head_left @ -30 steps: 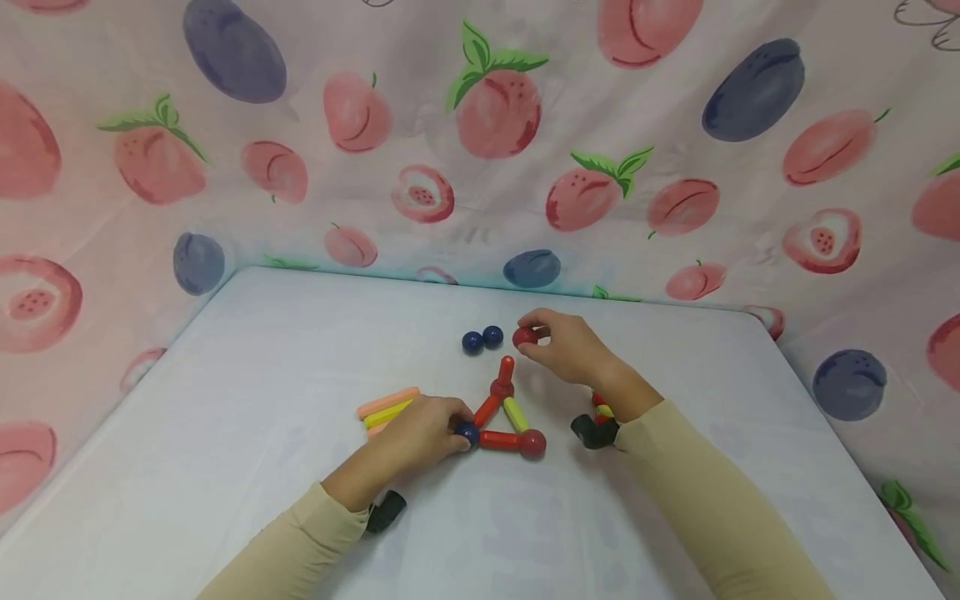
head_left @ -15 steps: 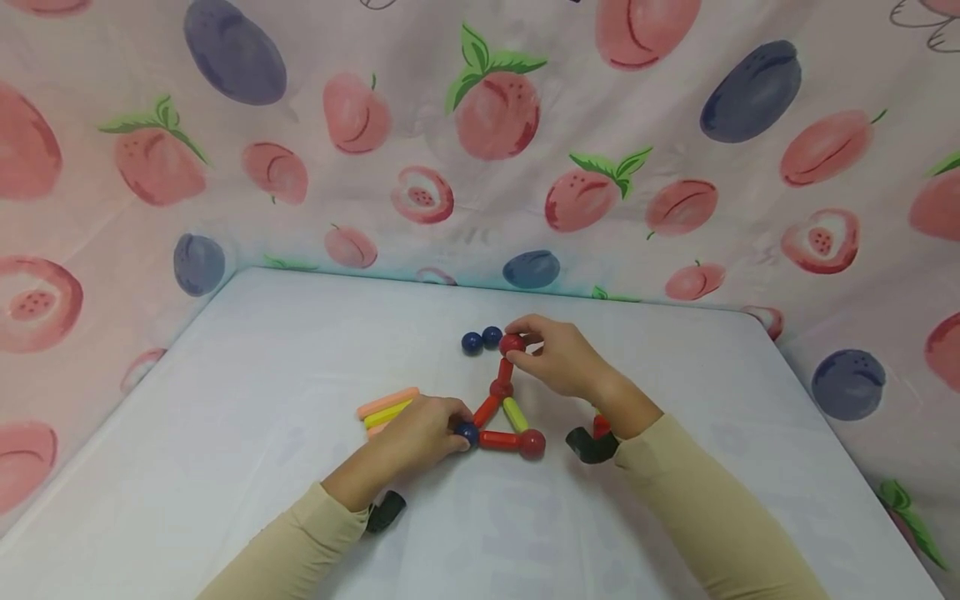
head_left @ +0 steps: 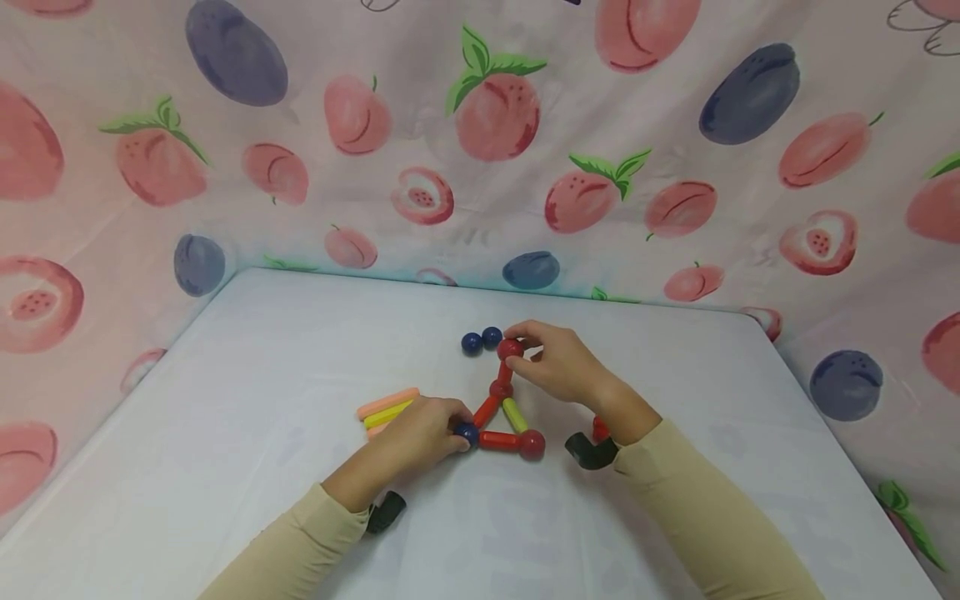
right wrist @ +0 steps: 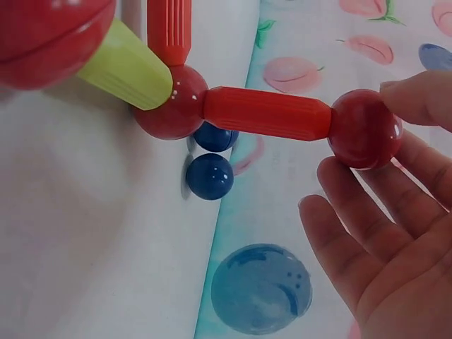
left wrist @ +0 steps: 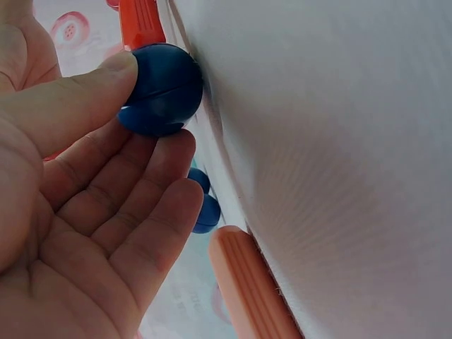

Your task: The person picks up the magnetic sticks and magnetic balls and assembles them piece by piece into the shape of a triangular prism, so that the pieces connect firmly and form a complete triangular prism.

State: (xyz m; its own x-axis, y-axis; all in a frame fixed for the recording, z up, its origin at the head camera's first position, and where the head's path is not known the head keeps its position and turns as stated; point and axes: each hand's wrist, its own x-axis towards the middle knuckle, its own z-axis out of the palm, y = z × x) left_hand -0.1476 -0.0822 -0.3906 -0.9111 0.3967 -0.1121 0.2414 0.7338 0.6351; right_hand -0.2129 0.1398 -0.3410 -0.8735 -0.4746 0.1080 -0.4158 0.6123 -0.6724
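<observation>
On the white desk (head_left: 300, 358), my left fingers (left wrist: 175, 147) gripped a blue ball (head_left: 468, 435), the eight o'clock corner of a triangle (head_left: 498, 441) of rods. A red ball (head_left: 532, 444) made its four o'clock corner. At twelve, an upright rod (head_left: 506, 370) rose from another red corner; my right fingers (right wrist: 360, 212) pinched the top ball (head_left: 510, 349), also red. Two loose balls (head_left: 472, 342) sat toward eleven o'clock, sticks (head_left: 386, 412) at nine.
</observation>
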